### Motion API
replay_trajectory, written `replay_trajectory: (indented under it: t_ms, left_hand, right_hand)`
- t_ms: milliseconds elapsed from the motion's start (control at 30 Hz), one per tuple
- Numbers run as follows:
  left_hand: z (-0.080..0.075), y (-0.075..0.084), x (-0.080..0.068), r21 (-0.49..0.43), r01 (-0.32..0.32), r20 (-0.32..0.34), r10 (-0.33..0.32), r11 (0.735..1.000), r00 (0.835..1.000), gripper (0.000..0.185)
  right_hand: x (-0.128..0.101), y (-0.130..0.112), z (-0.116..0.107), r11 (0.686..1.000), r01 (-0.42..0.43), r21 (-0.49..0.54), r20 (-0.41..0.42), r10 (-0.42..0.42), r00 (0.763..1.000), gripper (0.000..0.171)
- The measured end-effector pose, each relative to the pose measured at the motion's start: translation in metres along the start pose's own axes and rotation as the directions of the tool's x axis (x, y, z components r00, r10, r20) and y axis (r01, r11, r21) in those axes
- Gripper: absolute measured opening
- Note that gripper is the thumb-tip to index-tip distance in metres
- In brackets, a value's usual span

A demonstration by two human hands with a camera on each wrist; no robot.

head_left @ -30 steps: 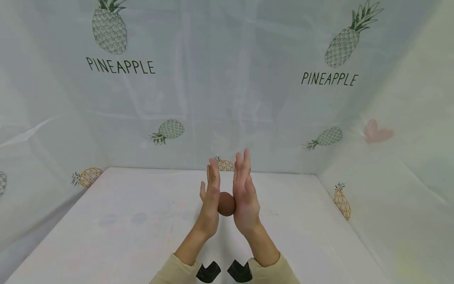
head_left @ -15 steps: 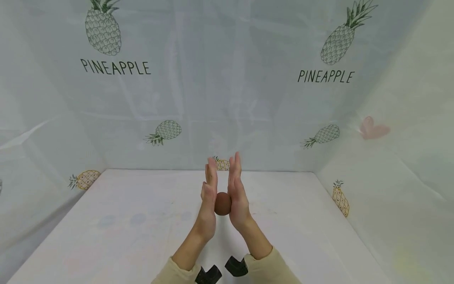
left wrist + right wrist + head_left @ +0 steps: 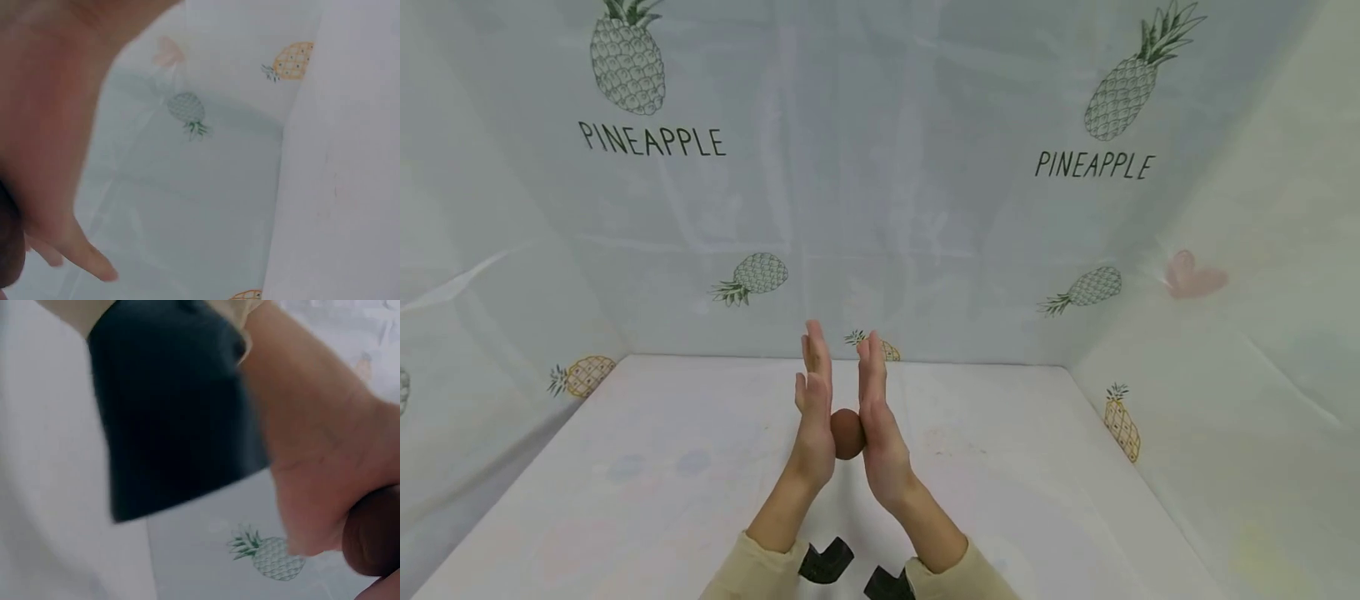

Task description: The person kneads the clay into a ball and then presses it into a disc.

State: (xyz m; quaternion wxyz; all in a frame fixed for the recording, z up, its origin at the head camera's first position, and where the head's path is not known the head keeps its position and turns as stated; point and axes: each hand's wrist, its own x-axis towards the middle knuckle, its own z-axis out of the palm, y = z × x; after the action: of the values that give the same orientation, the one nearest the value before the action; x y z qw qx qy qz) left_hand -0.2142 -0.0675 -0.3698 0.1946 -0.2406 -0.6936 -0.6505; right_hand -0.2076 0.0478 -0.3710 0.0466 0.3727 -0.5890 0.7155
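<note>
A smooth brown ball (image 3: 847, 434) sits between my two palms, above the white table. From the left, my left hand (image 3: 814, 417) presses its palm on the ball, fingers straight and pointing up and away. My right hand (image 3: 882, 442) presses from the other side, its fingers straight too. Fingertips of the two hands stay apart. In the left wrist view part of the dark ball (image 3: 9, 240) shows at the left edge. In the right wrist view the ball (image 3: 378, 534) shows at the right edge, partly cut off. What the ball is made of I cannot tell.
Beneath the hands lies a white tabletop (image 3: 1015, 467) with faint coloured marks. Pale sheets printed with pineapples close off the back (image 3: 880, 183) and both sides. Black angular pieces (image 3: 826, 561) are fixed at both sleeve cuffs.
Both hands and the ball have shifted left. The left hand has slid forward and the right hand back against each other, with the ball staying between the palms.
</note>
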Motion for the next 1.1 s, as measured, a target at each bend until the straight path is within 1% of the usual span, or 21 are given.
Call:
replay_trajectory:
  t_ms: [100,300,467,700,800,900,1000,1100]
  left_hand:
    - [0.001,-0.003,-0.001,0.007,0.014,0.01,-0.014,1.0,1.0,0.067]
    - [0.014,-0.007,-0.005,-0.002,0.046,0.066,-0.046,0.999,0.997,0.066]
    - [0.023,-0.008,-0.008,0.01,0.015,0.096,-0.016,1.0,0.995,0.067]
    - [0.031,0.0,-0.013,0.011,-0.044,0.134,0.042,0.999,0.99,0.067]
    - [0.032,0.003,-0.015,0.038,-0.065,0.128,0.059,0.997,0.99,0.065]
    - [0.029,0.006,-0.016,0.073,-0.075,0.106,0.067,0.994,0.992,0.064]
    - [0.023,0.008,-0.013,0.071,-0.056,0.081,0.051,0.996,0.995,0.067]
    - [0.014,0.007,-0.007,0.048,-0.035,0.054,0.032,0.998,0.998,0.069]
  right_hand:
    - [0.0,-0.007,0.001,1.0,0.017,0.0,-0.02,-0.017,1.0,0.062]
    - [0.0,-0.015,-0.01,0.999,0.052,0.006,-0.07,-0.051,0.996,0.063]
    - [0.003,-0.015,-0.024,0.998,0.06,-0.008,-0.121,-0.06,0.991,0.065]
    - [0.008,-0.006,-0.037,1.0,0.017,-0.006,-0.158,-0.018,0.987,0.065]
    - [0.009,0.0,-0.037,0.999,-0.013,0.034,-0.151,0.018,0.988,0.064]
    - [0.008,0.005,-0.033,0.996,-0.051,0.08,-0.121,0.061,0.991,0.063]
    - [0.007,0.01,-0.025,0.992,-0.088,0.089,-0.071,0.094,0.993,0.062]
    - [0.006,0.013,-0.017,0.992,-0.103,0.071,-0.021,0.104,0.994,0.062]
